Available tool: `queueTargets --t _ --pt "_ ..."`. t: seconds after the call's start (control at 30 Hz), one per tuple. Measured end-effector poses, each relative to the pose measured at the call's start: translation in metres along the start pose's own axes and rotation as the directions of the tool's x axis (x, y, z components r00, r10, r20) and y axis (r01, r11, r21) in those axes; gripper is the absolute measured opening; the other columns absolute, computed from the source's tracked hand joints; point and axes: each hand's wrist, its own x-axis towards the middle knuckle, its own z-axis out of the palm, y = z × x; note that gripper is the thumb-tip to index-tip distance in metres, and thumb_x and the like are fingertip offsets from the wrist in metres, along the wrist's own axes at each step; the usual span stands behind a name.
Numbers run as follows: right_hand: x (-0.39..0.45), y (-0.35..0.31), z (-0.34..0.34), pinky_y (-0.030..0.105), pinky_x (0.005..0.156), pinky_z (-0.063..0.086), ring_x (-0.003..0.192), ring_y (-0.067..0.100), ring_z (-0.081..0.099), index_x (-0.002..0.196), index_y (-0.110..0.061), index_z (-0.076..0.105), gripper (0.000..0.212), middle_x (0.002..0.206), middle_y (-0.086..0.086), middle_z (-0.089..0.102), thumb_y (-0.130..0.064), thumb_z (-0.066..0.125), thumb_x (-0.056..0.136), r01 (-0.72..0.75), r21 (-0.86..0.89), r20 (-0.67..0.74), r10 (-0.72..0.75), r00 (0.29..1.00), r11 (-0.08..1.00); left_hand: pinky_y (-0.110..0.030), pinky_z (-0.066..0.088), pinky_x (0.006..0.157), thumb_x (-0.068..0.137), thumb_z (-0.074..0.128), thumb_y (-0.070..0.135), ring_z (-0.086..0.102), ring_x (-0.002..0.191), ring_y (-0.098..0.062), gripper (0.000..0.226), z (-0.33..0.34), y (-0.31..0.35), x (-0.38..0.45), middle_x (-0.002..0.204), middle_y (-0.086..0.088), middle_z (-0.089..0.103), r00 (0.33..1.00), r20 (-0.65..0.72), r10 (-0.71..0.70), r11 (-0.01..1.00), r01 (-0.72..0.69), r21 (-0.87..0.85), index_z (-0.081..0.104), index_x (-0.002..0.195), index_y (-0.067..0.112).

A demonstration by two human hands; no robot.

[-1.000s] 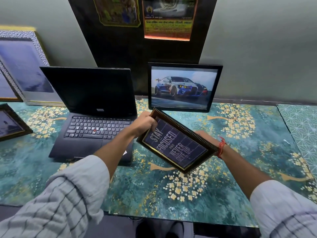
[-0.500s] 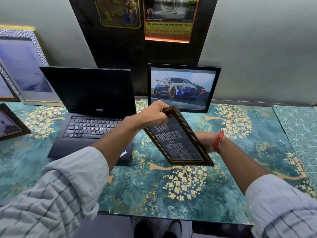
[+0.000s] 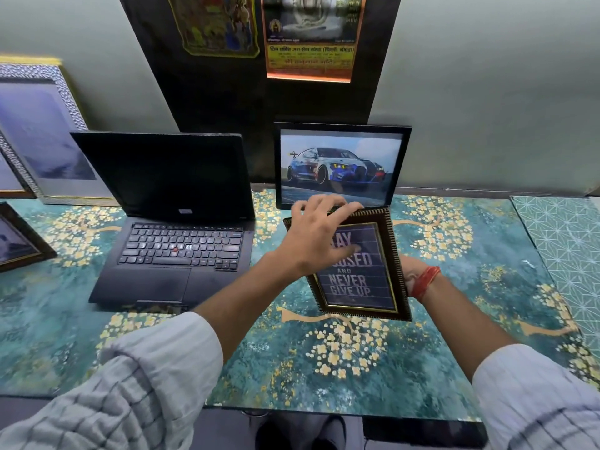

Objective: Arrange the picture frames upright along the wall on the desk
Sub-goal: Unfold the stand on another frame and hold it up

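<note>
A dark brown frame with gold trim and the words "Stay focused and never give up" (image 3: 360, 280) is held above the desk, upright in portrait and tilted back toward me. My left hand (image 3: 319, 235) grips its top left corner, fingers over the top edge. My right hand (image 3: 410, 274), mostly hidden behind the frame, holds its right side. Right behind it a black frame with a car picture (image 3: 341, 164) leans upright against the wall. Upright at the far left stand a silver-patterned frame (image 3: 42, 131) and part of another frame (image 3: 9, 180). A dark frame (image 3: 19, 245) lies flat at the left edge.
An open black laptop (image 3: 175, 228) sits left of the held frame. The desk (image 3: 324, 368) has a teal cover with gold flowers, and a lighter patterned mat (image 3: 565, 248) lies at the right. Posters (image 3: 308, 37) hang on the dark wall panel.
The text frame has turned from a diagonal tilt to upright portrait and moved right and back toward the car frame. My left hand shifted over its top edge.
</note>
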Motion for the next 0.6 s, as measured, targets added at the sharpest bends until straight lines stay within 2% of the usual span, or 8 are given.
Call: queueTargets --t 0.07,0.13,0.2,0.3,0.37,0.4,0.5,0.6 --pt "-0.001 0.007 -0.006 0.029 0.050 0.059 0.051 0.018 0.068 0.083 -0.004 0.063 0.025 0.065 0.010 0.069 -0.009 0.044 0.099 0.020 -0.001 -0.028 -0.020 0.999 1.000 -0.071 0.012 0.113 0.075 0.061 0.067 0.028 0.143 -0.027 0.061 0.004 -0.002 -0.006 0.142 0.000 0.048 0.992 -0.120 -0.044 0.998 0.049 0.036 0.060 0.126 0.033" --pt "0.000 0.012 -0.013 0.032 0.054 0.059 0.055 0.019 0.068 0.091 -0.005 0.062 0.019 0.069 0.009 0.070 -0.007 0.045 0.099 0.059 -0.008 -0.074 -0.060 0.995 0.998 -0.068 -0.004 0.112 0.070 0.065 0.068 0.016 0.149 -0.030 0.053 0.011 -0.008 -0.012 0.149 -0.001 0.043 0.963 -0.212 -0.164 0.986 0.160 -0.035 0.069 0.110 0.033" --pt "0.001 0.016 -0.018 0.032 0.052 0.059 0.054 0.018 0.068 0.093 -0.006 0.062 0.019 0.065 0.006 0.072 -0.004 0.045 0.098 0.066 0.004 -0.129 -0.065 0.989 0.998 -0.063 0.002 0.116 0.069 0.075 0.059 0.019 0.148 -0.029 0.047 0.018 -0.018 -0.022 0.150 -0.004 0.039 0.916 -0.236 -0.325 0.927 0.259 -0.272 0.070 0.106 0.030" --pt "-0.003 0.019 -0.020 0.030 0.047 0.058 0.051 0.018 0.069 0.088 -0.005 0.062 0.021 0.060 0.005 0.071 -0.006 0.044 0.099 0.037 0.001 -0.143 -0.037 0.989 0.999 -0.046 0.041 0.110 0.071 0.085 0.033 0.043 0.130 -0.014 0.072 0.028 -0.016 -0.035 0.142 0.001 0.036 0.840 -0.030 -0.541 0.575 0.344 -0.742 0.050 0.134 0.026" --pt "-0.004 0.019 -0.019 0.029 0.046 0.058 0.049 0.017 0.068 0.083 -0.005 0.061 0.026 0.057 0.005 0.070 -0.011 0.043 0.101 0.023 -0.002 -0.157 -0.023 0.987 1.000 -0.040 0.052 0.098 0.074 0.084 0.017 0.058 0.116 -0.019 0.095 0.039 -0.012 -0.046 0.133 0.002 0.039 0.768 0.186 -0.612 0.303 0.445 -0.843 0.027 0.149 0.031" --pt "-0.003 0.019 -0.021 0.029 0.046 0.057 0.049 0.017 0.068 0.081 -0.005 0.061 0.028 0.057 0.005 0.069 -0.013 0.043 0.101 0.017 0.006 -0.171 -0.016 0.985 1.000 -0.043 0.054 0.095 0.076 0.082 0.014 0.063 0.111 -0.024 0.093 0.049 -0.013 -0.053 0.131 -0.001 0.044 0.731 0.289 -0.618 0.205 0.505 -0.838 0.027 0.149 0.031" --pt "0.000 0.018 -0.022 0.029 0.047 0.058 0.049 0.018 0.067 0.080 -0.006 0.061 0.029 0.063 0.008 0.068 -0.015 0.043 0.101 0.021 0.044 -0.181 -0.012 0.983 0.999 -0.050 0.056 0.094 0.087 0.072 0.019 0.064 0.115 -0.027 0.046 0.075 -0.015 -0.067 0.134 -0.014 0.059 0.712 0.417 -0.564 0.133 0.577 -0.806 0.055 0.129 0.024" --pt "0.005 0.014 -0.015 0.028 0.046 0.058 0.047 0.017 0.066 0.075 -0.007 0.061 0.033 0.065 0.009 0.065 -0.013 0.040 0.101 0.064 0.081 -0.162 -0.050 0.986 0.995 -0.049 0.051 0.101 0.092 0.065 0.022 0.050 0.131 -0.029 0.053 0.077 -0.016 -0.061 0.148 -0.008 0.045 0.706 0.409 -0.579 0.086 0.552 -0.829 0.046 0.141 0.018"
